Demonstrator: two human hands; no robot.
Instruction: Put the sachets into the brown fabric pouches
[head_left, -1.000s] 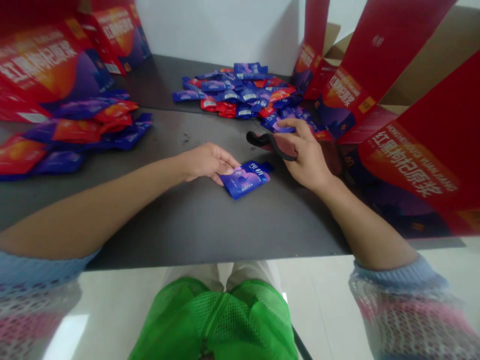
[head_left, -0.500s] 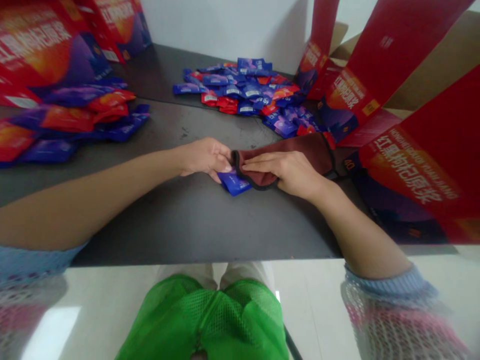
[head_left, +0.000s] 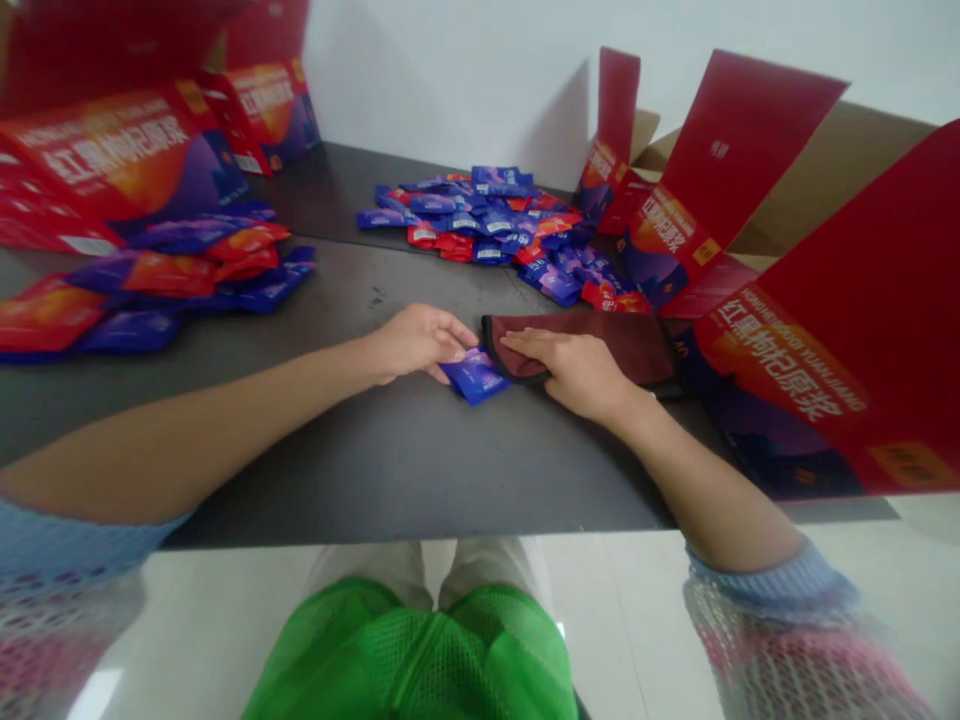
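A dark blue sachet (head_left: 478,376) lies on the dark grey table in front of me. My left hand (head_left: 420,345) has its thumb and fingers closed on the sachet's left upper edge. Just right of it is a flat brown fabric piece with black edging (head_left: 622,338), its left end touching or covering the sachet's right side; I cannot tell which. My right hand (head_left: 581,372) rests palm down on that brown fabric, fingers stretched out toward the sachet. Its thumb is mostly hidden.
Blue and red sachets (head_left: 487,218) are heaped at the back of the table (head_left: 360,450). Another pile of sachets (head_left: 176,275) lies at left. Printed red cartons with raised flaps stand at right (head_left: 795,370) and at back left (head_left: 135,150).
The brown fabric's left end, lifted and bunched before, now lies flatter, and my right fingers have flattened on it. More of the blue sachet shows. The camera view has tilted up slightly.
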